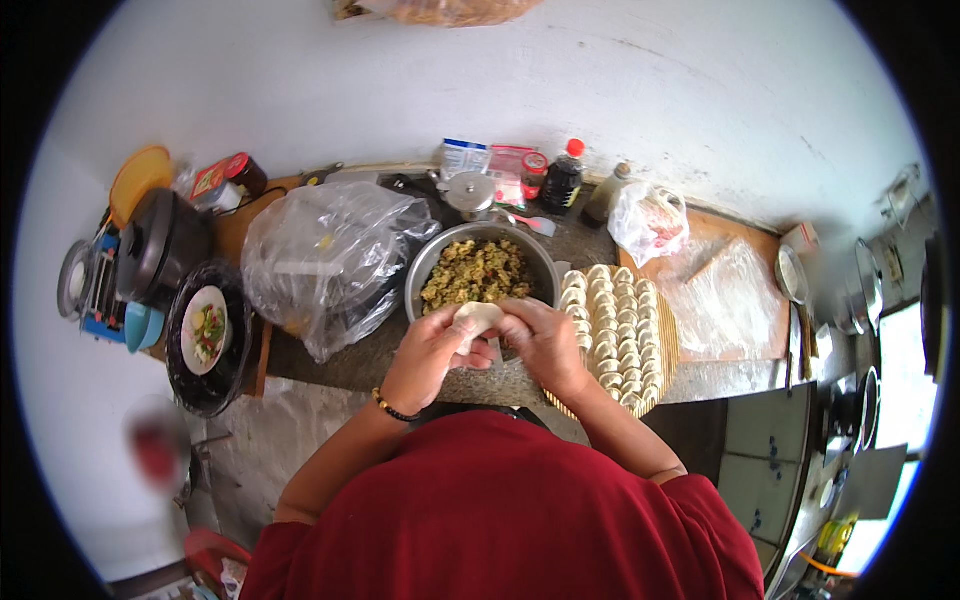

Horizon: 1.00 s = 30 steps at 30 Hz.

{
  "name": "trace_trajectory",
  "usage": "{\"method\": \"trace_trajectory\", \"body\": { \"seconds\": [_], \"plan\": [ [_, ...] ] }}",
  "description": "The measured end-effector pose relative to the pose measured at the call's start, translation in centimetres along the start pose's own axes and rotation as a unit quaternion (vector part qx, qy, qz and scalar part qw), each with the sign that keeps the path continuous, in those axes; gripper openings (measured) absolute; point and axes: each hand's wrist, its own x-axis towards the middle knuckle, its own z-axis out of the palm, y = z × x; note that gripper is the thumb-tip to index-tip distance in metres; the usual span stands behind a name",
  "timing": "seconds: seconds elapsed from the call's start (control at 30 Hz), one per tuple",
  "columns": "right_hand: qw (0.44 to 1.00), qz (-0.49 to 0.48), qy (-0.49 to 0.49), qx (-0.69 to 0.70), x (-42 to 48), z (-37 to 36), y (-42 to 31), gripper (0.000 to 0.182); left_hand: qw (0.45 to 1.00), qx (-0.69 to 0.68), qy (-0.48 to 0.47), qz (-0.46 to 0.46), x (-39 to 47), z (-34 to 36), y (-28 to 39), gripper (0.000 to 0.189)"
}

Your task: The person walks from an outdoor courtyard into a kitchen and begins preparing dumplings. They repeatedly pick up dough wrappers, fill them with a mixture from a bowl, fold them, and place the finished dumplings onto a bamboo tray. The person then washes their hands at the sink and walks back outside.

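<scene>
My left hand [429,358] holds a pale dough wrapper [478,324] by its left side, above the near rim of a steel bowl [417,279]. The fingers of my right hand [541,341] pinch the wrapper's right edge; whether filling lies inside it cannot be told. Chopped green and brown filling [477,273] lies in the bowl. Right of the bowl, several rows of shaped dumplings [628,330] rest on a round ribbed tray [670,330], which reaches past the counter's front edge.
A floured board [727,300] with a small rolling pin [709,260] lies at the right. Behind the bowl stand a steel pot [470,193] and a dark sauce bottle [563,180]. Leftward are a plastic-covered container [330,262], a plate of vegetables [206,330] and a dark cooker [161,244].
</scene>
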Motion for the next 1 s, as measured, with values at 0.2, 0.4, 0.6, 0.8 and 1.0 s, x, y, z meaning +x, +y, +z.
{"method": "trace_trajectory", "body": {
  "seconds": [0.2,0.4,0.6,0.8,1.0],
  "plan": [
    [0.947,-0.287,0.047,-0.139,1.2,1.5,-0.1,0.045,0.912,0.361,0.1,0.166,0.6,-0.9,-1.8,0.022],
    [0.953,-0.261,0.109,-0.105,0.6,2.9,0.8,0.042,0.94,0.298,0.091,0.142,0.9,0.3,-1.6,0.041],
    [0.982,-0.109,0.148,0.051,-0.1,3.8,1.1,0.038,0.965,0.235,0.034,0.112,2.1,1.7,-3.1,0.054],
    [0.938,0.117,0.187,0.268,-2.4,2.6,4.3,0.029,0.945,0.317,-0.014,0.079,2.2,2.9,-2.1,0.062],
    [0.95,0.066,0.238,-0.194,-8.8,-1.0,14.9,0.018,0.995,0.103,0.0,-0.007,2.3,-1.7,-1.8,0.057]
  ]
}}
